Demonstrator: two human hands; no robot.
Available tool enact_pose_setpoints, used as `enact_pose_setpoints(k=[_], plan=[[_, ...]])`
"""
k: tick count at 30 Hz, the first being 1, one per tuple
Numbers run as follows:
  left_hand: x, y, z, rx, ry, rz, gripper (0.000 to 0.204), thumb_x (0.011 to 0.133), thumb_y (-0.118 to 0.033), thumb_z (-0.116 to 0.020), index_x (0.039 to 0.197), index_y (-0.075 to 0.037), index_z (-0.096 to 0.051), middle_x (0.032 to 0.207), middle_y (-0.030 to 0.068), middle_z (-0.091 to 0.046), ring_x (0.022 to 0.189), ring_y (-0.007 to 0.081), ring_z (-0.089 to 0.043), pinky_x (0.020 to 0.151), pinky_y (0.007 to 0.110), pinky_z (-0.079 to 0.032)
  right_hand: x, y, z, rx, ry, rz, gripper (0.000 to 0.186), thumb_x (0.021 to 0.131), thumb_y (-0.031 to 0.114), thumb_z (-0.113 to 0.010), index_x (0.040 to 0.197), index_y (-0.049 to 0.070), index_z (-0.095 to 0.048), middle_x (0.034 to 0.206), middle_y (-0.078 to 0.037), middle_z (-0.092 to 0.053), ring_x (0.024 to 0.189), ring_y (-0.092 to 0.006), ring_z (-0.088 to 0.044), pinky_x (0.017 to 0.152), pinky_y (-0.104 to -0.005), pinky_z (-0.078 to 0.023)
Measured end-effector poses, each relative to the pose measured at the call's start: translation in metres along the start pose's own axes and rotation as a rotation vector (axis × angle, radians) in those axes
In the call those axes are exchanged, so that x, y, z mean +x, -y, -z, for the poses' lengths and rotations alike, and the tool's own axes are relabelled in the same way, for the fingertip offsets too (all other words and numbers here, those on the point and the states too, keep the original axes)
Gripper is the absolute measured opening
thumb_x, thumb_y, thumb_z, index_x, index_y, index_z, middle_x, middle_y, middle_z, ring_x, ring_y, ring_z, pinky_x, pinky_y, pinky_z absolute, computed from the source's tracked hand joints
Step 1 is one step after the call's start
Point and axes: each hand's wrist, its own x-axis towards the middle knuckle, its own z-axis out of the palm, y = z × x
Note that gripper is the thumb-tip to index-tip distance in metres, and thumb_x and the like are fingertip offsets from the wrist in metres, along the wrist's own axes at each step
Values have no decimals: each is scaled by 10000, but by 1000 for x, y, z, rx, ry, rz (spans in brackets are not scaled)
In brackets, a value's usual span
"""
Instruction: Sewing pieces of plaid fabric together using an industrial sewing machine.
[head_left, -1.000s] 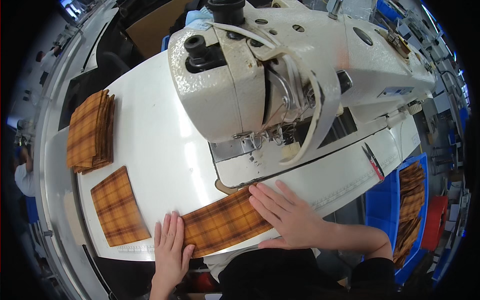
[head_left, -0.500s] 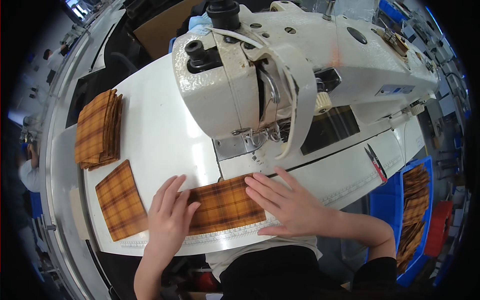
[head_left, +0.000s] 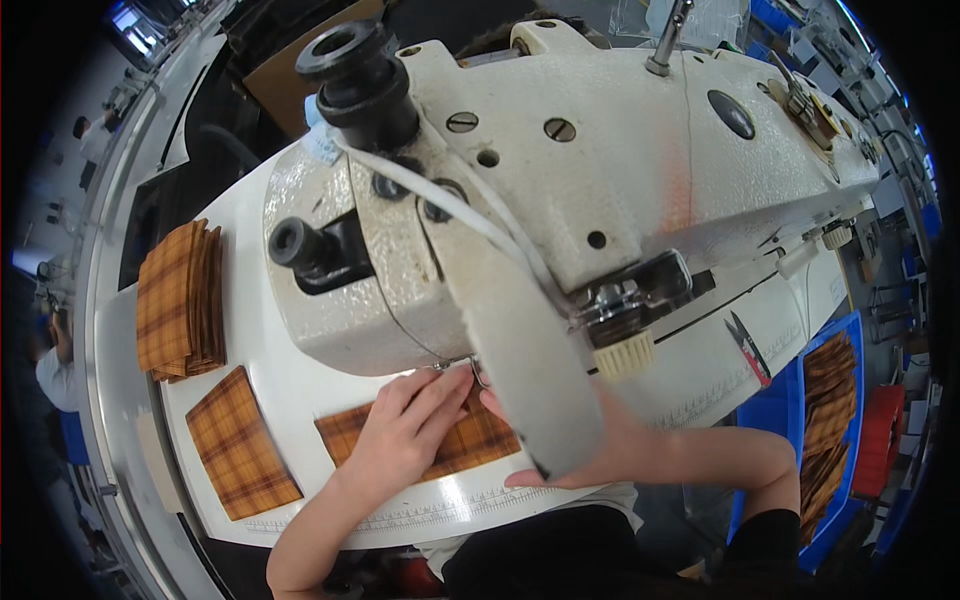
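A long piece of brown-orange plaid fabric [head_left: 480,440] lies flat on the white table below the head of the sewing machine [head_left: 560,180]. My left hand [head_left: 405,430] bears on it, fingers drawn together, their tips on its upper edge beside the needle area. Behind the machine's white curved guard [head_left: 540,380], my right hand [head_left: 610,440] is mostly hidden; a fingertip shows left of the guard, and the thumb lies along the fabric's lower right edge. The presser foot and needle are largely covered by the machine head.
Left of my left hand lies another plaid piece [head_left: 242,445]; behind it is a stack of plaid pieces [head_left: 180,300]. Red-handled thread snips [head_left: 748,350] rest on the table's right side. A blue bin [head_left: 850,400] with plaid pieces stands at the right. A ruler scale [head_left: 440,515] runs along the front edge.
The view has shifted closer over the machine, whose head now hides more. My left hand has moved right along the fabric to the needle area, and the guard now covers much of my right hand.
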Motion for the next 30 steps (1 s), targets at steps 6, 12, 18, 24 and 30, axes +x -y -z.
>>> enact_pose_setpoints(k=[6, 12, 18, 24, 30], plan=[[-5, 17, -17, -175, 79, 167, 291, 748, 23, -681, 1038, 17, -686, 980, 151, -653, 878, 315, -622, 777, 405, -510, 12, -18, -10, -145, -136, 39, 820, 922, 612, -460, 1350, -88, -467, 1149, -150, -610, 1150, -281, -500, 1179, -539, -167], [-8, 28, -27, -403, 206, 438, 291, 840, -171, -713, 1089, -23, -685, 1074, 159, -678, 984, 346, -648, 889, 438, -519, 13, -20, -12, -149, -134, -35, 632, 912, 595, -488, 780, 17, -708, 945, -134, -640, 1105, -275, -512, 1110, -516, -261], [-3, 38, -28, -294, 151, 154, 356, 828, -46, -688, 1162, -42, -565, 1052, 95, -654, 913, 146, -632, 812, 274, -550, 15, -21, -13, -200, -184, -25, 658, 910, 600, -484, 616, 43, -676, 950, -139, -658, 1131, -278, -509, 1089, -514, -273], [-3, 44, -28, -289, 150, 127, 335, 845, -40, -656, 1168, -25, -568, 1044, 109, -658, 888, 169, -638, 784, 292, -549, 18, -22, -12, -201, -197, -27, 663, 910, 592, -497, 600, 31, -666, 941, -137, -663, 1134, -277, -503, 1088, -512, -278], [0, 38, -25, -205, 176, 123, 228, 925, -52, -590, 1150, -31, -560, 1017, 94, -650, 913, 169, -639, 789, 289, -542, 16, -24, -12, -180, -262, 3, 653, 904, 572, -522, 579, 20, -648, 869, -138, -658, 1105, -283, -509, 1079, -501, -300]])
